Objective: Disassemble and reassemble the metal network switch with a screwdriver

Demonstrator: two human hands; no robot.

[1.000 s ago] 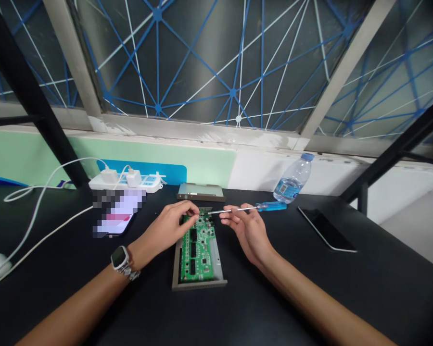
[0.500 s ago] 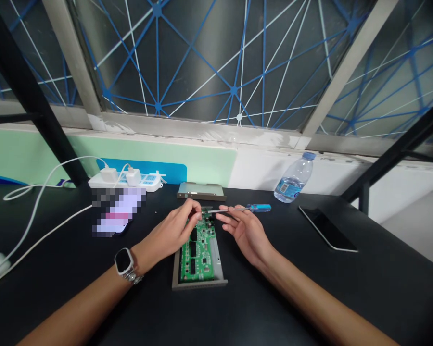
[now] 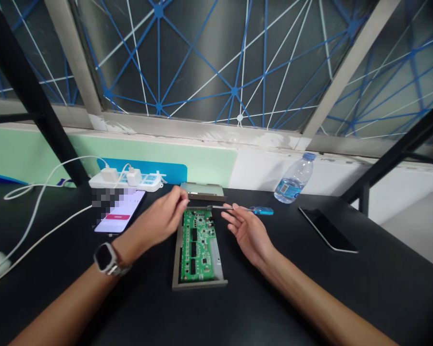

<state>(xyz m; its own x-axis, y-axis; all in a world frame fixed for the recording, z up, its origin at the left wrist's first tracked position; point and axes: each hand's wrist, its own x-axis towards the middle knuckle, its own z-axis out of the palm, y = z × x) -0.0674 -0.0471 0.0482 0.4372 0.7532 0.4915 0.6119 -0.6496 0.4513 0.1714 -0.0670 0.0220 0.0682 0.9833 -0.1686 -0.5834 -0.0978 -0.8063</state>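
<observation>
A green circuit board (image 3: 204, 245) lies in an open metal case (image 3: 200, 285) on the black table. My right hand (image 3: 250, 233) is to its right and holds a screwdriver (image 3: 262, 210) with a clear blue handle; its shaft points left, the tip by the far right corner of the board. The shaft rests between the thumb and fingers, the other fingers loosely curled. My left hand (image 3: 162, 214), with a watch at the wrist, is over the case's far left corner. Its thumb and fingertips are pinched; anything between them is too small to name.
Behind the case lies a metal cover (image 3: 204, 191). To the left are a lit phone (image 3: 120, 214) and a white power strip (image 3: 149, 180) with chargers and cables. On the right stand a water bottle (image 3: 292, 185) and, lying flat, a dark phone (image 3: 326, 228).
My left hand has moved left and slightly up, off the far end of the board, still pinched. My right hand and the screwdriver have shifted slightly right.
</observation>
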